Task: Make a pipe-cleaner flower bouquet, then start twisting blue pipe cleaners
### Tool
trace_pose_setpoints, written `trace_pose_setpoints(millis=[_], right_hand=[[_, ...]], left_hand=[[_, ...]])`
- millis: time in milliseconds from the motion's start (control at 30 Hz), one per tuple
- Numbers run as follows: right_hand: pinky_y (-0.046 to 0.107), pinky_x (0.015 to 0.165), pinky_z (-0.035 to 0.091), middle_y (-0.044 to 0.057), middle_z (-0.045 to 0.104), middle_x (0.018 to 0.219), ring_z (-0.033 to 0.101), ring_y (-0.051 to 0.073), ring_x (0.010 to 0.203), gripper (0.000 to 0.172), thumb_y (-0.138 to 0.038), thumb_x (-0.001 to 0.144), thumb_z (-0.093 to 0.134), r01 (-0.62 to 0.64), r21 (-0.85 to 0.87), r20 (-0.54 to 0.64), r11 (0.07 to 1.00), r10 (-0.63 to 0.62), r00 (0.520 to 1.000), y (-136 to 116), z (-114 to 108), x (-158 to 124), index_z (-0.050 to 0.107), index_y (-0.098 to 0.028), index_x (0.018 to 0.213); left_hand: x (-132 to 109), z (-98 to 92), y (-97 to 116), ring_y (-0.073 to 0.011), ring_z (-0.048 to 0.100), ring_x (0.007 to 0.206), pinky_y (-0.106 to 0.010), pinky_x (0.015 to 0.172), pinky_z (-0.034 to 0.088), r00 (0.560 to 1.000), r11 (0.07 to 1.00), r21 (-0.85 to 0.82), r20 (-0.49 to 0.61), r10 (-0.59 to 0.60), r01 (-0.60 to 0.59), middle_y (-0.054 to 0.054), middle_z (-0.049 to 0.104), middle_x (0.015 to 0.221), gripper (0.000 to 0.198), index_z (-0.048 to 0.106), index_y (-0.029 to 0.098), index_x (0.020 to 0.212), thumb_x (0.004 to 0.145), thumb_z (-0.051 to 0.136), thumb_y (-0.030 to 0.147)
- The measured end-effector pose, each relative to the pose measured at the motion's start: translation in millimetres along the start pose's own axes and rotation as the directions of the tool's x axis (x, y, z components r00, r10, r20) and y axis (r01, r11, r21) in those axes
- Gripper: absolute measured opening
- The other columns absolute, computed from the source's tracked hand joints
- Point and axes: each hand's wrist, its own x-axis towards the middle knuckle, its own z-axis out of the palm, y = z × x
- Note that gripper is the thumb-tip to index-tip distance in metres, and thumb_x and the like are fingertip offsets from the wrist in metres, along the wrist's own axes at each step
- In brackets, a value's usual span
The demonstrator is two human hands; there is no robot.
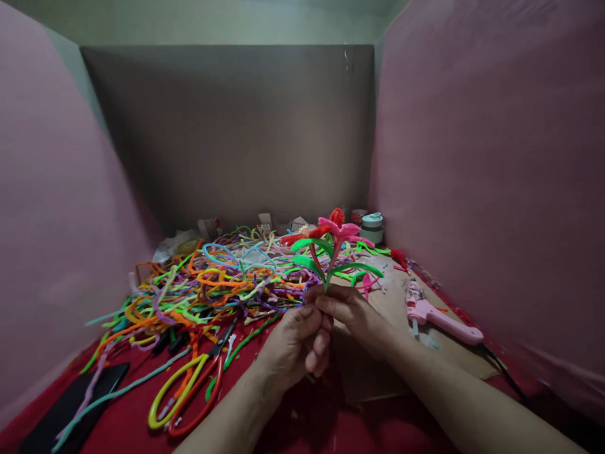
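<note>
Left hand (295, 343) and right hand (354, 315) together, tight on fuzzy pipe-cleaner flower (333, 243); tangled wires (212, 284) beyond

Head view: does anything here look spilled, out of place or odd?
Yes. The pipe cleaners sprawl in a tangled heap across the table, some lying over the scissors. The glue gun lies on its side on the cardboard, among scraps. The flower held by the left hand and right hand looks intact.
</note>
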Motion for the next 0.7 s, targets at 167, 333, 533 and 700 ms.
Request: trace_pose_setpoints(millis=[167, 333, 533, 700], right_hand=[[0.027, 0.068, 0.043, -0.001, 0.060, 0.065, 0.056, 0.015, 0.069, 0.019, -0.035, 0.074, 0.060, 0.004, 0.015, 0.012, 1.000, -0.004, 1.000, -2.1, 1.2, -4.3, 0.066, -0.017, 0.079], [0.025, 0.052, 0.040, -0.002, 0.055, 0.056, 0.053, 0.013, 0.051, 0.030, -0.044, 0.083, 0.048, -0.060, 0.004, 0.074, 0.998, 0.060, 0.995, 7.5, -0.4, -3.5, 0.062, -0.017, 0.082], [0.025, 0.066, 0.042, 0.001, 0.063, 0.076, 0.055, 0.015, 0.074, 0.026, -0.039, 0.082, 0.051, 0.056, -0.171, -0.027, 0.984, -0.061, 0.998, 13.2, -1.4, 0.7, 0.065, -0.017, 0.079], [0.025, 0.051, 0.041, -0.003, 0.057, 0.055, 0.053, 0.013, 0.050, 0.028, -0.040, 0.078, 0.056, 0.012, -0.123, 0.036, 0.992, -0.007, 0.999, 14.3, -0.3, 2.4, 0.063, -0.019, 0.095]], left_hand=[[-0.6, -0.8, -0.8, -0.0031, 0.027, 0.023, -0.017, 0.029, 0.034, 0.994, 0.999, -0.050, 0.105, -0.009, 0.014, 0.006, 0.046, 0.039, 0.022, 0.059, 0.013, 0.073, 0.082, 0.054, 0.032], [-1.8, 5.3, 6.7, -0.0104, 0.050, 0.040, -0.020, 0.041, 0.036, 0.969, 0.836, 0.547, -0.231, 0.090, 0.052, 0.000, 0.058, 0.051, 0.025, 0.062, 0.013, 0.071, 0.078, 0.058, 0.037], [-4.0, 2.9, -1.9, -0.0109, 0.047, 0.042, -0.020, 0.045, 0.032, 0.843, 0.450, 0.893, -0.249, 0.476, 0.010, 0.003, 0.054, 0.047, 0.006, 0.067, 0.023, 0.073, 0.072, 0.063, 0.027], [-2.2, 5.7, 1.6, -0.0113, 0.052, 0.039, -0.020, 0.039, 0.036, 0.907, 0.725, 0.686, -0.337, 0.253, 0.053, 0.001, 0.057, 0.052, 0.022, 0.061, 0.017, 0.070, 0.078, 0.055, 0.036]])
